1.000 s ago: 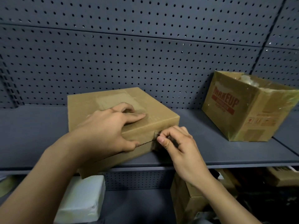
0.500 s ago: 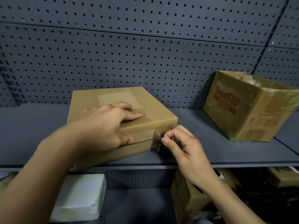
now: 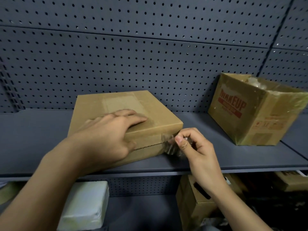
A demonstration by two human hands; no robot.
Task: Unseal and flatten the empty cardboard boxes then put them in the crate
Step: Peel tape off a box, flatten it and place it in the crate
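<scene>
Flat box (image 3: 126, 110): lying on the grey shelf (image 3: 216, 157), seam side facing forward.
Left hand (image 3: 106, 137): pressing down on the box top, fingers straight, thumb against the front face.
Right hand (image 3: 195, 147): thumb and forefinger clamped on the tape.
Clear tape (image 3: 170, 147): crumpled, lifted at the front right corner.
MAKEUP box (image 3: 255, 110): open-topped, well apart, right.

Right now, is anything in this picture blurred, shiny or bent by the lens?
Head view: dim, even light; pegboard seams bow from the wide lens; the peeled tape pinched by the right hand at a corner of the flat box looks smeared; tape on the MAKEUP box glints.
</scene>
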